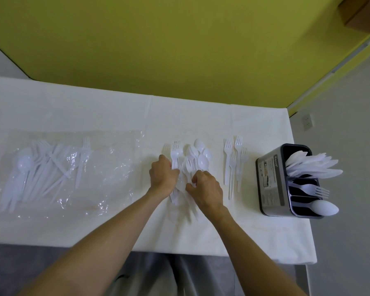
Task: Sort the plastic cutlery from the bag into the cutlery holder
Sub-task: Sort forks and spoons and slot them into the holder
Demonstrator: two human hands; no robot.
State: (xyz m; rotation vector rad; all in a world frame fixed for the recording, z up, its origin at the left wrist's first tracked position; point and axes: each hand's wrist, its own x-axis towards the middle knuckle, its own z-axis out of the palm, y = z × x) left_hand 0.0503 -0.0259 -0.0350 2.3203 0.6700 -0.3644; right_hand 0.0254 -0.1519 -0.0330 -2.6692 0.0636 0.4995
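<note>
Left grip (163, 177) curled round fork bundle (176, 155). Right grip (206, 189) pinching handles of spoon cluster (202, 159). Both lie mid-counter (94, 107), long axes 12 to 6, heads at 12. Cutlery holder (269, 189) sits at 3 o'clock from right grip, the nearer hand. Bag (115, 163) at 9, part full.

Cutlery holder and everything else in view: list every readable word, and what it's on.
"Kasso": sideways on the label of the cutlery holder; final letters uncertain.
Label's smaller print: too small to read.
Bag, wall socket: no readable text.
</note>
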